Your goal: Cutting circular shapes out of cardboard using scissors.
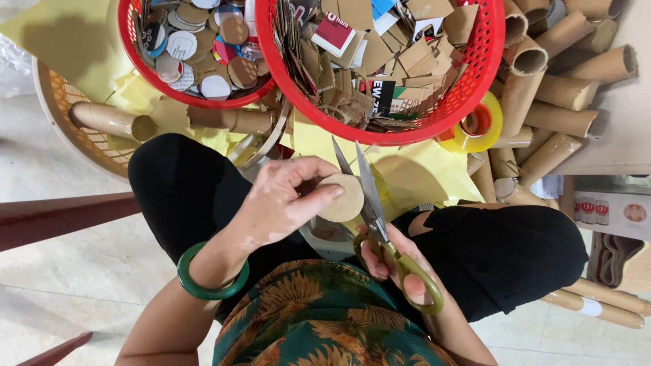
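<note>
- Left hand (pixel 281 203) is pinching a round cardboard disc (pixel 342 198) between its fingers
- Right hand (pixel 400 268) is gripping green-handled scissors (pixel 380 230), blades spread beside the disc

The left hand (pixel 285 200) was raised over the lap, fingers curled in a pinch; the right hand (pixel 397 268) lay lower, fingers closed, both forearms bare.

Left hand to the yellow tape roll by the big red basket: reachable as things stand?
Probably not directly. The left hand is pinching a cardboard disc, and the open scissors in the right hand stand between it and the yellow tape roll. The roll itself lies uncovered beside the red basket.
</note>
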